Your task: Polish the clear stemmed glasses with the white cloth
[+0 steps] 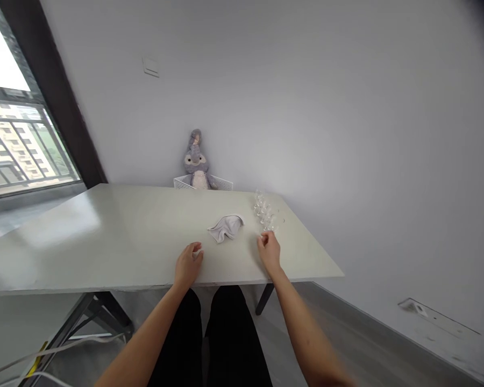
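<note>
A crumpled light grey cloth (pixel 226 228) lies on the pale tabletop (pixel 137 236), a little beyond and between my hands. My left hand (pixel 189 263) rests near the front edge, its fingers loosely bent and the thumb apart from them, with nothing in it. Further right, my right hand (pixel 270 252) is curled at the near end of a cluster of clear, glass-like pieces (pixel 263 209). Its fingers are bent inward, and what they hold, if anything, is hidden. The clear pieces stand close together in a band running away from me; their exact kind is too small to tell.
A grey plush toy (pixel 196 161) sits in a white mesh basket (pixel 223 184) behind the table's far edge. A wall rises behind and to the right. White cables (pixel 56 352) hang at lower left by the dark table legs (pixel 108 312). A window (pixel 20 118) is at left.
</note>
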Available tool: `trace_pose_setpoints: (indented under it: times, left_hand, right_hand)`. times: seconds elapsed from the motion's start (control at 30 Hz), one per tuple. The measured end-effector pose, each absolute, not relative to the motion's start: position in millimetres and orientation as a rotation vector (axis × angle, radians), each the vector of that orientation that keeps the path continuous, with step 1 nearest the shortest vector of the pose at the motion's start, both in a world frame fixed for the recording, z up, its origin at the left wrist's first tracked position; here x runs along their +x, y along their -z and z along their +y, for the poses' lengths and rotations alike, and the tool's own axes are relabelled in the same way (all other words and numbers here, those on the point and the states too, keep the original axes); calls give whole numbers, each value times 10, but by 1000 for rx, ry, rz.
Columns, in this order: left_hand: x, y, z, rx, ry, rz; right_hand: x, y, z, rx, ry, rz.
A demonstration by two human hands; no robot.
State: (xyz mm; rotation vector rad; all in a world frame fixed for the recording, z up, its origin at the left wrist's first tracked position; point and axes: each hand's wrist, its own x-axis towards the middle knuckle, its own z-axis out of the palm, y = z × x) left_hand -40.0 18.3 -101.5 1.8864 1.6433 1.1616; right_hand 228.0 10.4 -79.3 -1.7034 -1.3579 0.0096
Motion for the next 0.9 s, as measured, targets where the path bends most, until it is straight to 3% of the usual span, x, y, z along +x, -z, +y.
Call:
trace_pose_setpoints:
  times: [0.17, 0.3, 0.53, 0.77, 0.9]
  left_hand:
    - [-403, 997, 155, 1919, -1187, 1625]
    - [-416, 988, 146, 1923, -1198, 1617]
    - [-414, 1005, 134, 1855, -1241, 1601]
    - [-415, 1039, 127, 1818, -1308, 1577]
    - [-413, 1030, 122, 1807, -1331, 1560]
  right_hand:
    - [1921, 394, 694, -1680, 122, -1803]
    - [1808, 241, 1007, -1848, -155, -1972]
    - [1767, 39, 871, -1770, -427, -2041]
    - [1769, -717, 1032, -1887, -190, -2015]
    - [1602, -701, 931, -1964, -66, -2344]
